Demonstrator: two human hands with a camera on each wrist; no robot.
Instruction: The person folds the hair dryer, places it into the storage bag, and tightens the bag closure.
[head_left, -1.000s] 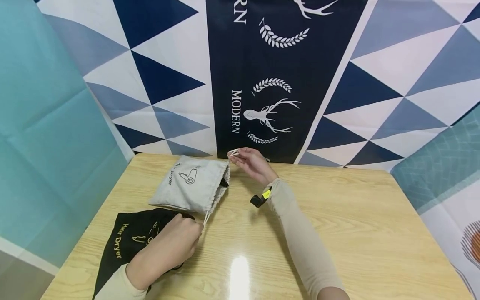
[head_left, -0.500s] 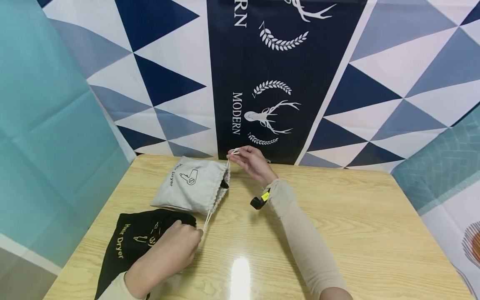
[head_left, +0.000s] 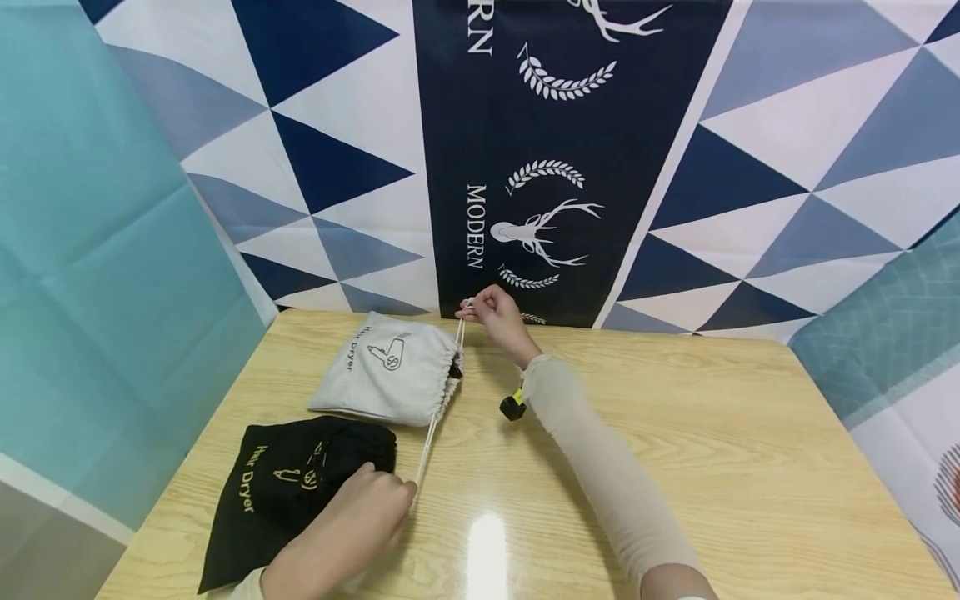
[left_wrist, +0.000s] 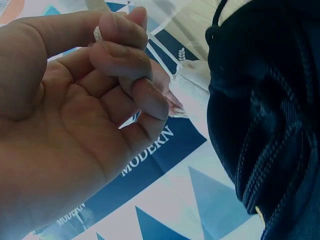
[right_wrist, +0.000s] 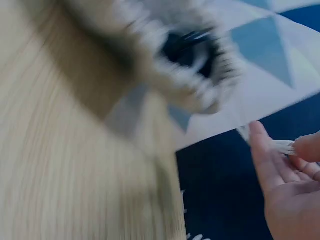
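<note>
A light grey drawstring bag [head_left: 386, 371] printed "Hair Dryer" lies near the table's back left, its gathered mouth facing right with something black inside. My left hand [head_left: 360, 508] grips the white drawstring [head_left: 426, 454] at the near side of the mouth; the cord runs taut. At the far side, my right hand [head_left: 501, 317] pinches the other end of the cord, seen in the right wrist view as a white loop [right_wrist: 283, 146] between thumb and fingers. Beneath and behind the left hand lies a black drawstring bag [head_left: 255, 492], its black cords [left_wrist: 270, 165] showing in the left wrist view.
The wooden table [head_left: 675, 450] stretches to the right. A patterned cloth backdrop [head_left: 360, 167] stands along its back edge, and a teal panel [head_left: 127, 250] rises on the left. A small black device [head_left: 513, 407] hangs at the right wrist.
My left hand has drawn the cord nearer to the front, so more of it shows. The grey bag's mouth has narrowed and shifted slightly right. The right hand stays by the back edge, its wrist turned slightly.
</note>
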